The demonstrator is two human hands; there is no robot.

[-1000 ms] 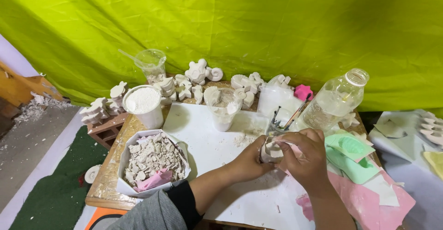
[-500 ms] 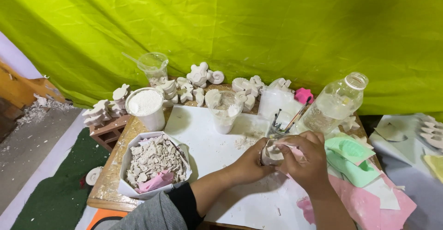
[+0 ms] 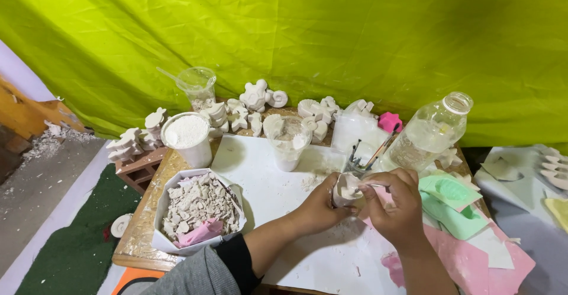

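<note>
Just right of the white sheet, the left hand cups a plaster cast — fingers curled around it; right hand pinches a thin tool at its rim. Likely brittle (chalky) — best held by the body.

On the table, a bowl of broken pieces sits left of both hands; a cup of powder behind it; a bottle stands right, figurines along the rear.

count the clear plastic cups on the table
2: one clear plastic cup at the back left with a stick in it, another clear plastic cup mid-table on the white sheet.
</note>
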